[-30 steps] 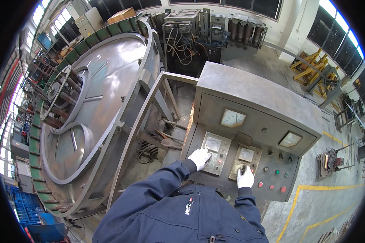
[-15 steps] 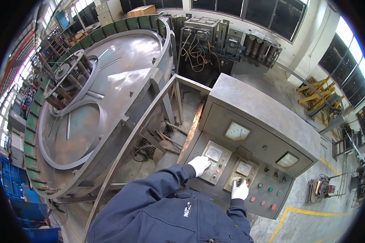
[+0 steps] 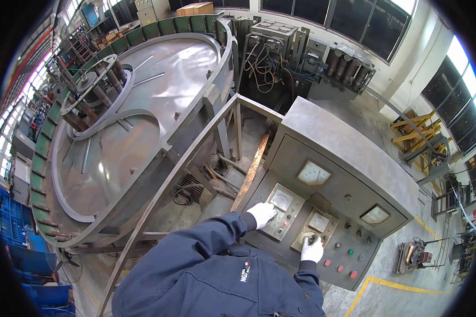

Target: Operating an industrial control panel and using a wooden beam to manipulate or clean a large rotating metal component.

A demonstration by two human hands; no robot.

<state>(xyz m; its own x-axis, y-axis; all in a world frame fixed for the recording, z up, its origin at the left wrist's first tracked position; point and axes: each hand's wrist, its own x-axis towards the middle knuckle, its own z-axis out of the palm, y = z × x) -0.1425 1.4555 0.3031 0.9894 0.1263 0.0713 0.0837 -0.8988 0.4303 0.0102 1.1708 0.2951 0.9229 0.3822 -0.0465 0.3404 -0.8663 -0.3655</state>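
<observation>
Dark navy work jacket with long sleeves, small chest logo patch, white gloves on left hand (image 3: 262,213) and right hand (image 3: 311,250).

1. The control cabinet (image 3: 344,153) is made of grey painted sheet metal; a matt, dusty finish with scuffing is noted.
2. The left hand (image 3: 262,213) and right hand (image 3: 311,250) are covered by white knitted cloth gloves; the sleeves are of dark blue matt woven cloth.
3. The knob (image 3: 308,239) under the right hand appears worn and dull; its material cannot be determined.
4. The meters (image 3: 313,173) are faced with glossy clear covers.
5. The large round machine (image 3: 137,127) is of bare grey metal, smooth with a dull sheen.
6. A rusty, rough metal bar (image 3: 251,170) is observed.
7. The floor (image 3: 396,296) is rough matt concrete.
</observation>
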